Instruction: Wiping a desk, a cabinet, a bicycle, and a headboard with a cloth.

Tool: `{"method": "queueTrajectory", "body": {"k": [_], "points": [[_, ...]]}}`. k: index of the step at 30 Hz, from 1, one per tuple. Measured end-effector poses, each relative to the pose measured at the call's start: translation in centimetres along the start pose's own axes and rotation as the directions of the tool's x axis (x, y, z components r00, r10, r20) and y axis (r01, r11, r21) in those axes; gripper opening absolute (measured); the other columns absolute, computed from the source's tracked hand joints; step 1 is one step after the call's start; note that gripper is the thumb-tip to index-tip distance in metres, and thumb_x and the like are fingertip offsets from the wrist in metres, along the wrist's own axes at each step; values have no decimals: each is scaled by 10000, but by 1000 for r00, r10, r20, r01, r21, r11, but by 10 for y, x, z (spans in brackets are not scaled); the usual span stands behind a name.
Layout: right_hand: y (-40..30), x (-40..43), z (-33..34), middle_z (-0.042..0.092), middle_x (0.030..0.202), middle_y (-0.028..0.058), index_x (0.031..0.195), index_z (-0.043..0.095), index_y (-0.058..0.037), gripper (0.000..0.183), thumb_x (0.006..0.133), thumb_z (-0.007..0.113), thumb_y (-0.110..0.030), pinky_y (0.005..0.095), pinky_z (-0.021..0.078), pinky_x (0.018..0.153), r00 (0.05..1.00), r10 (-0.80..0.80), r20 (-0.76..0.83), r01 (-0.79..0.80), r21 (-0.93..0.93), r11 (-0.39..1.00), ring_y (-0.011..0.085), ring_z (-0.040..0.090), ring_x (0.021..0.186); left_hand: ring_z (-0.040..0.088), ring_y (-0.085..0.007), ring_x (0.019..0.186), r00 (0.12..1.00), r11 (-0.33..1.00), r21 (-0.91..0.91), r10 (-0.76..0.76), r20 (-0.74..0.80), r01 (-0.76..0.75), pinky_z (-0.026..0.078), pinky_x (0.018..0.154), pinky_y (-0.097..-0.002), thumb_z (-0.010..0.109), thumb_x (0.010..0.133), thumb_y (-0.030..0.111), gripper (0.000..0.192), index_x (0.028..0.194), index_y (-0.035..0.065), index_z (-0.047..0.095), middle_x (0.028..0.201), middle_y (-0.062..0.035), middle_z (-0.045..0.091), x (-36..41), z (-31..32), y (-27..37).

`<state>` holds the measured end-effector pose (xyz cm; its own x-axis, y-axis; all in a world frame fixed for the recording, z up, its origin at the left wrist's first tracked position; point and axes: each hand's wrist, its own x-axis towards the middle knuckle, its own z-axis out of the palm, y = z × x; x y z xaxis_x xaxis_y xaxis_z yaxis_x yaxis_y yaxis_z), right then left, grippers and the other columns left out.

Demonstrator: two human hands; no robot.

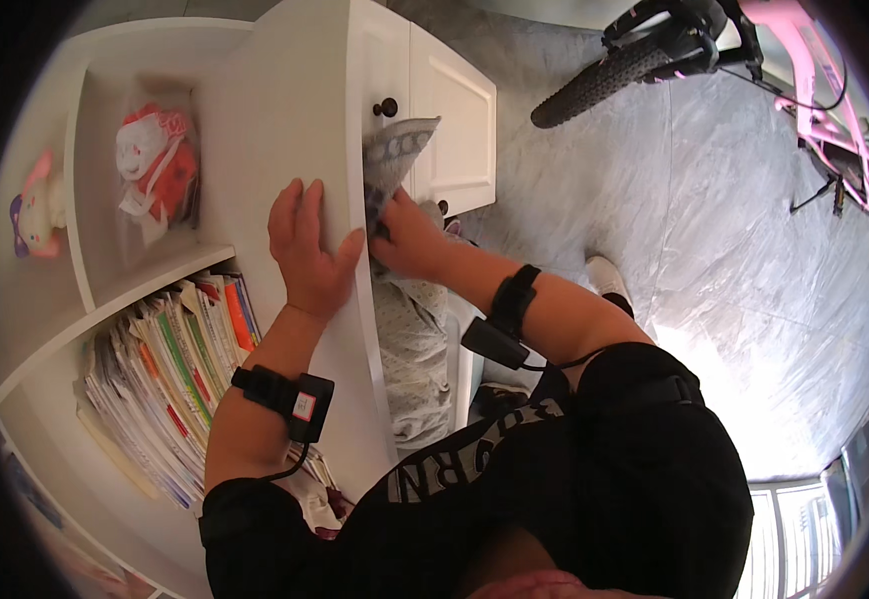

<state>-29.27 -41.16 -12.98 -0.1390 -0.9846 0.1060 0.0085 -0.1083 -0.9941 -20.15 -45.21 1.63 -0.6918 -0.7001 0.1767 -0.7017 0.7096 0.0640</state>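
Note:
My left hand [311, 258] rests palm down on the white cabinet top [292, 105], fingers a little apart and the thumb at its front edge. Just past that edge, my right hand [412, 236] grips a grey patterned cloth [400, 150]. One corner of the cloth sticks up in front of a white cabinet door [453, 112]; its lower part is hidden by my hand and the cabinet edge. Pale patterned fabric [412, 367] lies in folds below the edge, nearer my body.
Left, white shelves [153, 281] hold a bagged red-and-white item [157, 165], a plush toy [41, 217] and a row of books and papers [180, 367]. A dark knob [385, 108] juts from the cabinet front. A pink bicycle [801, 75] stands on the grey floor [576, 187].

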Motion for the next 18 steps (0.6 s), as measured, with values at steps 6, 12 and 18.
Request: {"method": "queueTrajectory", "body": {"k": [6, 12, 18], "points": [[12, -73, -6, 469, 1121, 269, 1081, 531, -4, 412, 728, 595, -207, 464, 450, 873, 959, 258, 119, -271, 101, 957, 445, 515, 997, 389, -346, 1213, 1000, 1000, 4, 7, -16, -7, 307, 1025, -413, 512, 860, 214, 472, 1289, 19, 472, 1317, -199, 409, -15, -2, -14], [27, 6, -14, 463, 1142, 284, 1059, 551, 5, 403, 759, 554, -265, 465, 450, 880, 962, 222, -157, -223, 17, 975, 440, 520, 1034, 385, -336, 1217, 1000, 999, -30, 20, -9, -20, 300, 1031, -404, 487, 879, 199, 450, 1284, 3, 475, 1319, -201, 409, -8, 1, -8], [3, -9, -10, 462, 1176, 268, 1070, 563, 38, 423, 749, 570, -238, 448, 463, 880, 921, 312, 233, -214, -367, 905, 406, 544, 1021, 365, -358, 1228, 1000, 998, -59, 9, 10, -9, 283, 1037, -416, 471, 889, 190, 450, 1283, -28, 454, 1315, -230, 400, -9, -2, -11]]}}
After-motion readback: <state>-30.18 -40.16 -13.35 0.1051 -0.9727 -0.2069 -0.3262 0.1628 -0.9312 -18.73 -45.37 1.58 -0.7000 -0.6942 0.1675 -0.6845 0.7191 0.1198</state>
